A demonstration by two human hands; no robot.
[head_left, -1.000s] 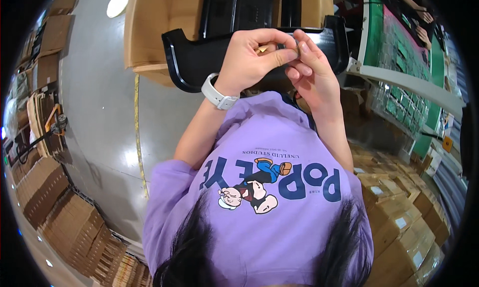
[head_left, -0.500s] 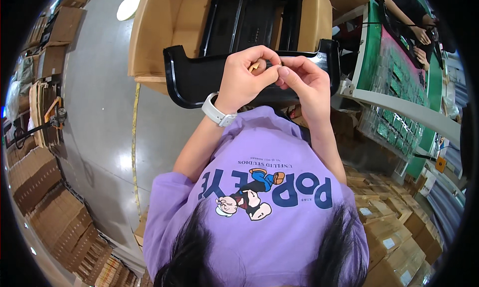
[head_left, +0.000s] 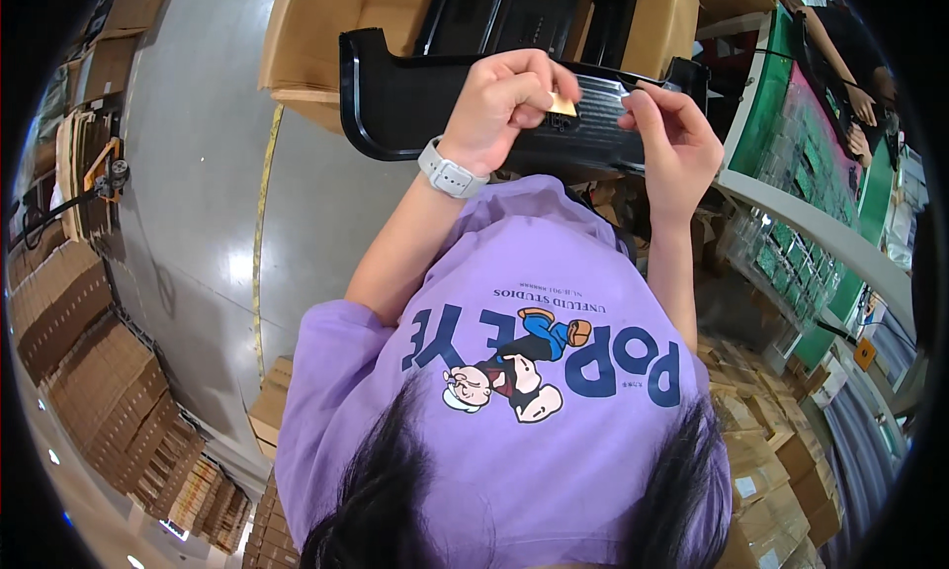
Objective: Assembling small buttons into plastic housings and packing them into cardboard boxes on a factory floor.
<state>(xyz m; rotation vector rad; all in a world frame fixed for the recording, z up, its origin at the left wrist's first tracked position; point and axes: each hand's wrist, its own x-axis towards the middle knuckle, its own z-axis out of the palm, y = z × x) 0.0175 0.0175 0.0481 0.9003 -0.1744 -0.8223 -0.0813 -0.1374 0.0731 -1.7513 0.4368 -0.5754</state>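
Two hands up over a black panel [head_left: 415,109], which sits at the near side of an open carton [head_left: 306,50]. Left hand [head_left: 499,109] pinches a small yellow piece [head_left: 562,105], just above the panel. Right hand [head_left: 679,152] is apart from it, thumb and index close together; can't tell if anything's between. Carton holds black plastic parts [head_left: 484,17]. At right, clear trays [head_left: 743,237] hold green pieces [head_left: 809,159]. Stacked cartons [head_left: 756,470] lower right, contents hidden.
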